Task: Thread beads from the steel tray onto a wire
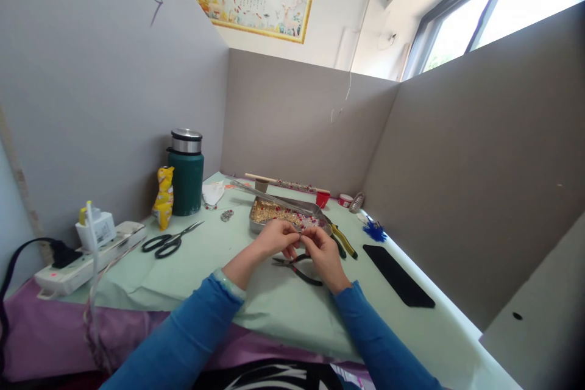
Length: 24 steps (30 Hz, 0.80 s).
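Note:
My left hand [280,237] and my right hand [322,250] meet in front of a metal tray [258,225] of gold, red and clear beads. The fingertips of both are pinched together, and whatever sits between them is too small to make out. Just below my hands, pliers [299,271] with dark handles lie on the pale green cloth, partly covered by my right hand. Yellow-handled pliers [343,241] rest beside the tray's right side.
To the left lie black scissors [169,245], a green flask [185,183], a yellow packet [163,198] and a power strip [91,259]. A black flat pad [398,275] and a blue tassel [375,230] are on the right. Behind the tray stands a red cup [322,199]. Grey partitions enclose the table.

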Each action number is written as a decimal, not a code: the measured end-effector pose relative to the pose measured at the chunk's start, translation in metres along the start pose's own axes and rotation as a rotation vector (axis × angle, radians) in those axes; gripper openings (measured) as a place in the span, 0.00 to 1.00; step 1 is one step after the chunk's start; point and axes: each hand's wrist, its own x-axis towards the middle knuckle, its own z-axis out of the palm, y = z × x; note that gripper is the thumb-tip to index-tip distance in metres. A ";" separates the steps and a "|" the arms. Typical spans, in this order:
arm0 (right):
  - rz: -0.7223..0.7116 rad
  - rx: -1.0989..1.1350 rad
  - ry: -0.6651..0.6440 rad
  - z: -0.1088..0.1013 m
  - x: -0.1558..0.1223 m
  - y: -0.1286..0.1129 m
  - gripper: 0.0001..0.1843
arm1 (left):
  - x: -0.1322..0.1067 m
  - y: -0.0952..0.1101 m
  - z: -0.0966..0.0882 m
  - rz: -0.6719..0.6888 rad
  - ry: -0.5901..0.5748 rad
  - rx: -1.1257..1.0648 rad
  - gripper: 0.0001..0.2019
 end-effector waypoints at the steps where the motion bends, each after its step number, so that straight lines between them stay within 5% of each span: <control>1: -0.001 0.000 0.001 0.000 0.000 0.000 0.10 | 0.000 -0.001 0.000 0.011 0.002 0.003 0.07; 13: 0.024 -0.024 -0.011 -0.001 -0.001 -0.004 0.13 | -0.002 0.005 -0.004 -0.010 -0.039 -0.172 0.11; 17: -0.049 -0.191 -0.009 -0.005 -0.003 -0.007 0.13 | -0.001 0.005 -0.010 -0.016 -0.029 -0.246 0.12; 24: -0.271 -0.757 -0.367 -0.027 -0.027 -0.016 0.16 | 0.003 0.002 -0.019 -0.063 0.090 -0.390 0.13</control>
